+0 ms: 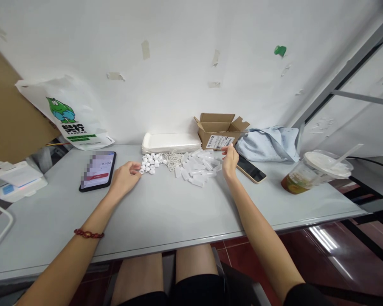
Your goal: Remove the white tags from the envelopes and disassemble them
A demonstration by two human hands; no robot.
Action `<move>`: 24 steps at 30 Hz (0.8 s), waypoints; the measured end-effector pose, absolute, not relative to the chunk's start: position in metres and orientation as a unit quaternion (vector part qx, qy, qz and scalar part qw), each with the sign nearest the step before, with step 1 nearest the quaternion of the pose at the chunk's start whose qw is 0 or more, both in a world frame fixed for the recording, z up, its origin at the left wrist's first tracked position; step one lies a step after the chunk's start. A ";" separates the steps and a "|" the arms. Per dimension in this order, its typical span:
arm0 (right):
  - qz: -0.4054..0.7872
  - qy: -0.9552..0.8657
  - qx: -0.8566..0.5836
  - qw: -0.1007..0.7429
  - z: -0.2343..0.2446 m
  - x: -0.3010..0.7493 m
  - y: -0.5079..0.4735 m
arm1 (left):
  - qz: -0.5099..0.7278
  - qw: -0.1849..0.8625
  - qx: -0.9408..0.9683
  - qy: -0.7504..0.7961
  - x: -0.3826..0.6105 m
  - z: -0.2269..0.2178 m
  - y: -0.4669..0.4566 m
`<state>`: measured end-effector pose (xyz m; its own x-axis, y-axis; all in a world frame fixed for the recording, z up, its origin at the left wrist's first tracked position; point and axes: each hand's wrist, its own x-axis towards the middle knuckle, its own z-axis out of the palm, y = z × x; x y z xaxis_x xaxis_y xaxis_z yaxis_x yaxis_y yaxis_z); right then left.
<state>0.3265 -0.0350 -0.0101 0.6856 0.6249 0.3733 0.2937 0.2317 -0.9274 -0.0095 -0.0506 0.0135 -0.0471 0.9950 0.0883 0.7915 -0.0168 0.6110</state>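
My left hand (126, 176) rests on the table with its fingers loosely bent and parted, the fingertips beside a pile of small white caps (150, 163). My right hand (230, 163) stands on its edge, palm turned inward and fingers apart, at the right side of a heap of translucent plastic tubes or small bottles (199, 166). Neither hand shows anything in its grip. Between caps and tubes lies a cluster of thin off-white loops (173, 160), whose exact kind I cannot make out.
Behind the piles lie a stack of white trays (172, 141) and an open cardboard box (217, 130). Phones lie left (98, 170) and right (252, 169). A tilted drink cup (317, 170), a pale blue cloth bag (268, 143), a white plastic bag (68, 114) and a charger (21, 180) stand around.
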 end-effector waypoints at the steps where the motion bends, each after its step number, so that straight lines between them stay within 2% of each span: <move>1: 0.122 -0.377 -0.607 0.688 -0.010 0.326 -0.035 | 0.266 0.192 0.662 0.674 -0.010 0.012 -0.050; 17: 0.114 -0.403 -0.622 0.662 -0.010 0.322 -0.039 | 0.252 0.157 0.673 0.677 -0.014 0.011 -0.049; 24: 0.048 -0.508 -0.614 0.602 -0.002 0.312 -0.044 | 0.268 0.076 0.720 0.636 -0.009 0.002 -0.049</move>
<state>0.3123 -0.0440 -0.0023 0.4798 0.6821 0.5519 0.5655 0.2406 -0.7889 -0.0088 -0.0493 0.0019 0.0470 0.9563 0.2884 0.8747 -0.1789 0.4505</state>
